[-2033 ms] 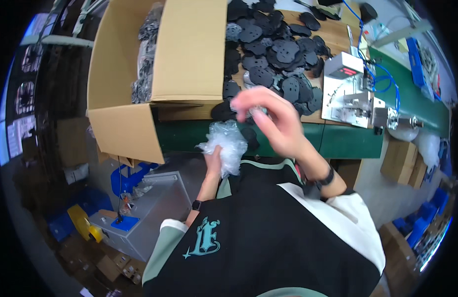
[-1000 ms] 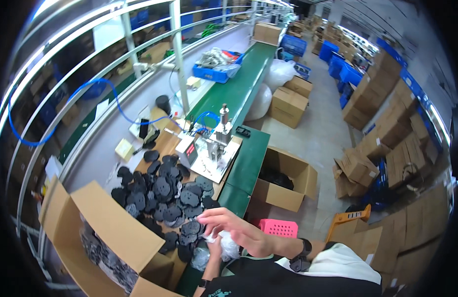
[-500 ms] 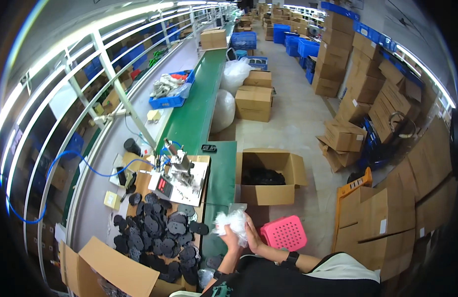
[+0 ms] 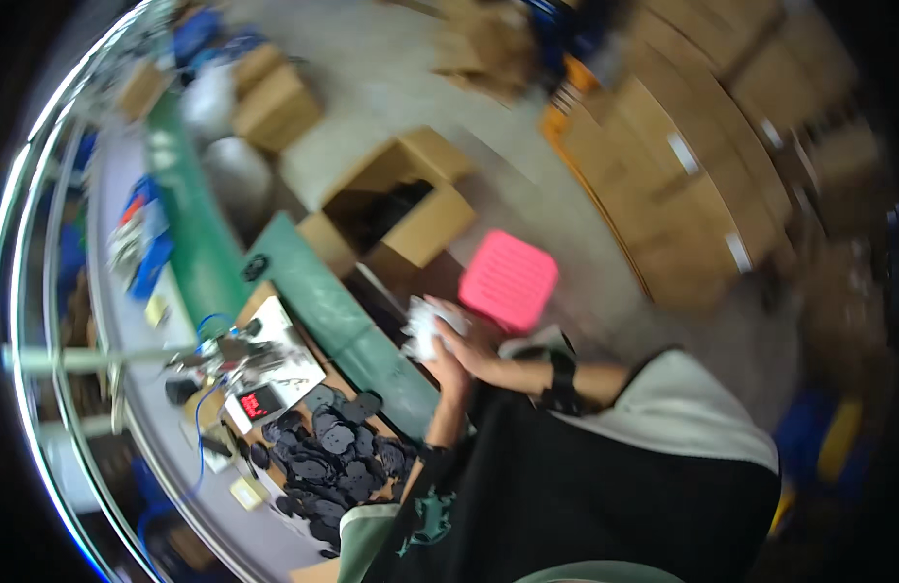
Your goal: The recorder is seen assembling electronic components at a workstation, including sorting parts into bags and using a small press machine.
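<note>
Close in front of my body, both hands are closed round a crumpled white plastic bundle (image 4: 423, 327), which looks like bunched thin bags. My left hand (image 4: 449, 367) grips it from below and the left. Pressed against its right side is my right hand (image 4: 481, 348), its fingers partly smeared by motion. Just beyond the hands stands a pink stool (image 4: 510, 280) with a perforated seat. To the left, a heap of flat black rounded parts (image 4: 338, 457) lies on the bench beside a small metal press (image 4: 260, 360) with a red display.
An open cardboard box (image 4: 432, 228) holding dark items stands on the floor beyond the green bench top (image 4: 323, 306). Stacked cartons (image 4: 683, 185) line the right, beside an orange pallet-truck handle (image 4: 556, 121). A blue bin (image 4: 153, 243) sits on the far left bench.
My view has swung to the right and down, so the bench now slants across the left. The white bundle stays between both hands, and the right hand has closed more over it.
</note>
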Demonstrator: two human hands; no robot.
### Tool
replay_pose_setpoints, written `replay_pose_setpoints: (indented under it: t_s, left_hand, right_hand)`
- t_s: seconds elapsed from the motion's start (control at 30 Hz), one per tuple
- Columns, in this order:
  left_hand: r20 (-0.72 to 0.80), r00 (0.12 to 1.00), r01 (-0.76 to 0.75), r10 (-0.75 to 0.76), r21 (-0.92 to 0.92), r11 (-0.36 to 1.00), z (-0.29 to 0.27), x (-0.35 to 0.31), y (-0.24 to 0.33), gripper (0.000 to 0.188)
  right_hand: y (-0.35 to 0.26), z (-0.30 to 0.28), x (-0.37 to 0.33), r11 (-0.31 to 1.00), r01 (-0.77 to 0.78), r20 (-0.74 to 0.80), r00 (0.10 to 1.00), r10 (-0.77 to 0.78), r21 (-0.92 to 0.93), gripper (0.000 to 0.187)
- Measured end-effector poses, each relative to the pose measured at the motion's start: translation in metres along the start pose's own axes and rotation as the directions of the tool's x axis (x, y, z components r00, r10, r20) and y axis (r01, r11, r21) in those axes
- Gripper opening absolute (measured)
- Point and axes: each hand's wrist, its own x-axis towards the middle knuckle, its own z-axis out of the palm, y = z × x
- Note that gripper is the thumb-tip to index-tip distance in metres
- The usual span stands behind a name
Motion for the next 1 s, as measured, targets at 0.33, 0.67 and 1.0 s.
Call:
replay_pose_setpoints:
  t_s: [0.33,0.67,1.0]
  left_hand:
    - [0.227,0.918,0.31,-0.325,0.101,0.945,-0.023,-0.022,-0.058,0.047]
    - [0.422,0.888,0.178,-0.185,0.056,0.982,0.035,-0.022,-0.065,0.034]
    - [0.576,0.784,0.126,-0.231,0.216,0.968,0.145,-0.032,-0.083,0.055]
  right_hand:
    - [0.053,-0.016,-0.048,0.976,-0.127,-0.327,0.943,0.063,-0.176,0.028]
    - [0.04,-0.066,-0.032,0.974,-0.213,-0.551,0.824,0.134,-0.081,0.03]
    - [0.054,-0.178,0.015,0.918,-0.12,-0.636,0.687,0.351,0.378,0.029]
